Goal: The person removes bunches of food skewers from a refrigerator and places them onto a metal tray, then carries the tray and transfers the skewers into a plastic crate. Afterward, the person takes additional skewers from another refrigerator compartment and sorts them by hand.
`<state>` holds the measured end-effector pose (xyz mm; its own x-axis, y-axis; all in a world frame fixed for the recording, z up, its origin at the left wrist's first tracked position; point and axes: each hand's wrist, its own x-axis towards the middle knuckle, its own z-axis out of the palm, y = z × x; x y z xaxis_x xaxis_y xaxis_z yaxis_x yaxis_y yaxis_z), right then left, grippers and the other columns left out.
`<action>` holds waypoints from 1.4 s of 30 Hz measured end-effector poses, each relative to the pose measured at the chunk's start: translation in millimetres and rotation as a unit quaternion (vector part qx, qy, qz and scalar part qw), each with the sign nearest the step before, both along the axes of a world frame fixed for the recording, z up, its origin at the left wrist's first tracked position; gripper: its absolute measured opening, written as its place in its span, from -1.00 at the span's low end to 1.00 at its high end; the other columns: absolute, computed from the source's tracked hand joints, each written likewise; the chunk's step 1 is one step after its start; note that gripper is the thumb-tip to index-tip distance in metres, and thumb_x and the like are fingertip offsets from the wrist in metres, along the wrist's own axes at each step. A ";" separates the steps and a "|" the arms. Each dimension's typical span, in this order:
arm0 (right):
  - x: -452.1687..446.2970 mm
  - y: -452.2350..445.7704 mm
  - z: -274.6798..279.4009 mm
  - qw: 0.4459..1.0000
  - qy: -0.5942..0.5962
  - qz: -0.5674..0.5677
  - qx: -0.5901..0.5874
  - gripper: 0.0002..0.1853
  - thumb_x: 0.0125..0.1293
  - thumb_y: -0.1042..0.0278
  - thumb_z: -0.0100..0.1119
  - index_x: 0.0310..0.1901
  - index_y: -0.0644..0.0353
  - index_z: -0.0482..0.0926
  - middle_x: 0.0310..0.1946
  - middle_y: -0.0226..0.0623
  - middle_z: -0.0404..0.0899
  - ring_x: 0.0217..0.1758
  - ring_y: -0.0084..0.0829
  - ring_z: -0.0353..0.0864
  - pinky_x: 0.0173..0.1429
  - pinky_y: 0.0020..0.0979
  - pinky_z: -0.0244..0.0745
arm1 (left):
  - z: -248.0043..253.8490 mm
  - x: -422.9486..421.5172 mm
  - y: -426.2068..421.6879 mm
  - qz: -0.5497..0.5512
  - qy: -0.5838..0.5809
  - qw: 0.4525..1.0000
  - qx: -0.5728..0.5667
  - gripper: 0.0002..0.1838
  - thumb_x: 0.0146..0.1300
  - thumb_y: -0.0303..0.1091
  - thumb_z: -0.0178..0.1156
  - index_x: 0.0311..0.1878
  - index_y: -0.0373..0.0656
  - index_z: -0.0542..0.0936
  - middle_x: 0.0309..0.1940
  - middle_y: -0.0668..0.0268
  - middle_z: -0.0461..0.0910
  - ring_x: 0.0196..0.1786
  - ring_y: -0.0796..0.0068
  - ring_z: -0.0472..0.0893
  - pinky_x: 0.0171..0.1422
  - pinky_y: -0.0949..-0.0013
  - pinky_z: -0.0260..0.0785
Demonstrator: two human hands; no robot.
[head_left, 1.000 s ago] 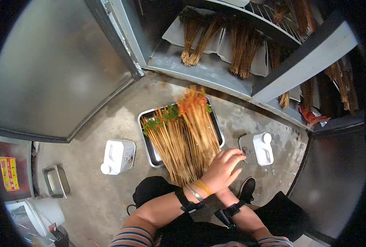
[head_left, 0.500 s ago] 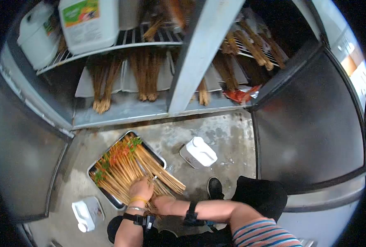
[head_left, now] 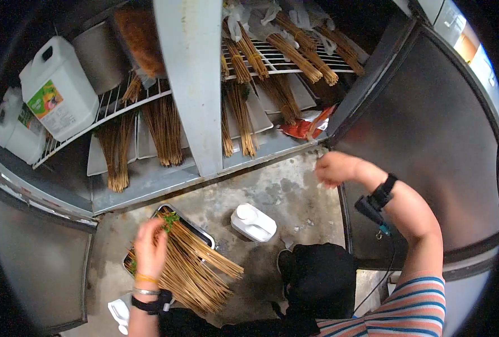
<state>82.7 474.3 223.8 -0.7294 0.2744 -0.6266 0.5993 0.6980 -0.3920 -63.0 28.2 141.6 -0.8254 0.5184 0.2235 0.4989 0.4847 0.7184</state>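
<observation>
Many wooden skewers (head_left: 196,269) with green leafy tips lie fanned out on a metal tray (head_left: 203,235) on the floor. Over the tray's left part is my left hand (head_left: 150,247), fingers apart and raised by the leafy ends, hiding some of them. My right hand (head_left: 336,169) is out to the right, in front of the fridge's right door, with its fingers curled; whatever they may hold is too small to make out.
An open fridge (head_left: 187,84) holds skewer bundles (head_left: 162,132) on trays and racks, white jugs (head_left: 60,90) and a red packet (head_left: 307,124). On the floor, one white jug (head_left: 253,222) stands right of the tray, another (head_left: 120,314) at lower left. Doors flank both sides.
The view has swung right. My hands have parted: the left has risen to the leafy ends, while the right has moved away from the skewers toward the right door.
</observation>
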 end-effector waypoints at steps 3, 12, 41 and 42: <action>-8.7 50.6 8.5 0.991 0.126 -0.049 0.012 -0.63 0.34 0.19 -0.05 -0.46 0.34 0.53 -0.63 -0.21 0.57 -0.63 -0.41 0.59 -0.47 -0.37 0.53 | 78.8 -23.7 40.0 -0.043 0.255 0.965 -0.041 -0.64 0.05 -0.61 0.13 -0.02 -0.23 0.49 -0.01 0.10 0.49 0.08 0.10 0.47 0.22 0.19 0.27; -115.3 213.2 -58.5 0.869 0.313 -0.060 0.378 -0.72 0.20 0.23 0.01 -0.40 0.24 0.64 -0.37 0.02 0.61 -0.27 -0.05 0.63 -0.17 -0.14 0.52 | 197.8 -65.9 189.4 -0.070 0.628 0.772 -0.068 -0.39 -0.04 -0.57 0.23 0.18 -0.04 0.43 0.28 0.01 0.29 0.36 -0.07 0.22 0.42 0.00 0.01; -203.7 410.2 -160.3 0.853 0.233 -0.343 0.318 -0.64 0.26 0.23 -0.06 -0.04 0.23 0.58 0.00 -0.04 0.52 0.05 -0.07 0.53 0.13 -0.15 0.42 | 193.9 -119.9 183.7 0.107 0.548 0.810 -0.179 -0.60 0.39 -0.31 -0.19 0.10 -0.45 0.40 0.10 -0.05 0.44 0.13 0.09 0.45 0.27 0.16 0.26; -203.4 411.3 -161.7 0.853 0.232 -0.344 0.317 -0.65 0.26 0.23 -0.05 -0.04 0.23 0.58 0.00 -0.04 0.52 0.04 -0.07 0.53 0.12 -0.16 0.42 | 192.9 -118.4 184.9 0.108 0.550 0.809 -0.180 -0.60 0.39 -0.31 -0.19 0.10 -0.45 0.40 0.10 -0.05 0.44 0.13 0.09 0.45 0.27 0.16 0.26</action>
